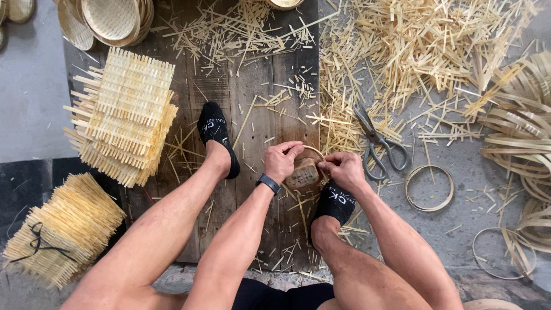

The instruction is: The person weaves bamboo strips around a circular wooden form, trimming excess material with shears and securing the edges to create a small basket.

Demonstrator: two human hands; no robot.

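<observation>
My left hand [282, 161] grips the left rim of a small round bamboo hoop [313, 152] that frames a small woven piece [303, 174]. My right hand [343, 169] pinches the hoop's right side, just above my right foot in a black sock [334, 202]. The hoop and woven piece rest low over a dark wooden board [252, 97]. A black band sits on my left wrist [268, 183]. My left foot, also in a black sock [216, 135], is planted on the board to the left.
Scissors [379, 146] lie right of my hands beside an empty bamboo ring [429, 188]. Stacked woven mats [126, 115] and a tied bundle [60, 229] lie left. Round baskets [109, 20] are top left, coiled strips [519, 132] right, offcuts [413, 51] scattered above.
</observation>
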